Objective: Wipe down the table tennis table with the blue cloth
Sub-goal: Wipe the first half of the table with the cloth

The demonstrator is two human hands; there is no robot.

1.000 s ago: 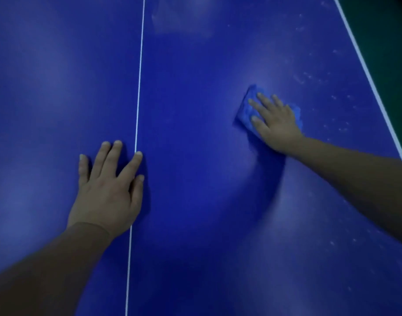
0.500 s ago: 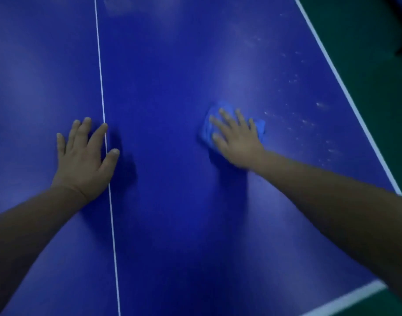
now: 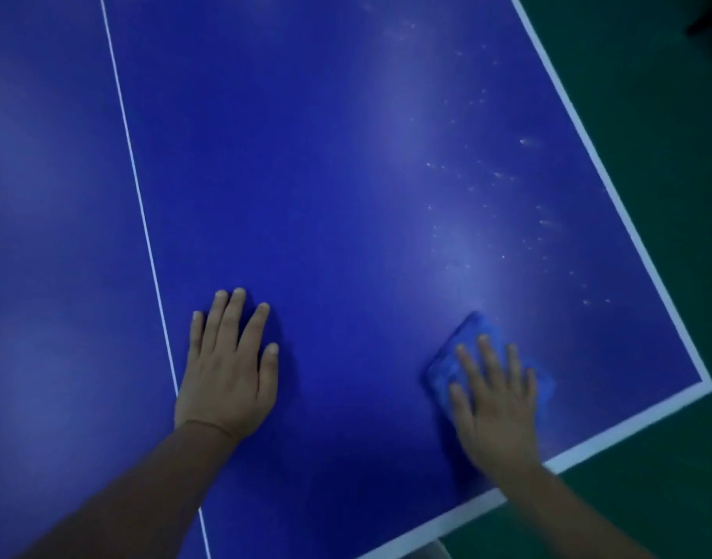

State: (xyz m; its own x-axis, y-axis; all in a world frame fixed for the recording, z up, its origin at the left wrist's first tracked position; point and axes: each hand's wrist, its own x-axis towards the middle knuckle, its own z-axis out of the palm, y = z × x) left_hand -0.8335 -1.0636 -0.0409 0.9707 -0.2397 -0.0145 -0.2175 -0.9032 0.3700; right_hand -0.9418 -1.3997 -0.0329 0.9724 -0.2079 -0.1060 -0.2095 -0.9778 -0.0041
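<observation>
The blue table tennis table (image 3: 346, 155) fills the view, with a thin white centre line (image 3: 136, 183) and white edge bands. A folded blue cloth (image 3: 463, 349) lies flat near the table's near right corner. My right hand (image 3: 493, 401) presses on it with straight, spread fingers, covering its nearer half. My left hand (image 3: 229, 369) rests flat on the bare surface just right of the centre line, fingers straight. White dust specks (image 3: 503, 175) are scattered over the surface beyond the cloth, toward the right edge.
The table's right edge (image 3: 612, 195) and near edge (image 3: 588, 449) meet at a corner (image 3: 709, 387) right of the cloth. Dark green floor (image 3: 669, 155) lies beyond both edges. A pale table leg part (image 3: 431, 552) shows under the near edge.
My right hand has slid the cloth back toward the near right corner. My left hand has moved from on the centre line to its right side. The view has pulled back, showing the corner.
</observation>
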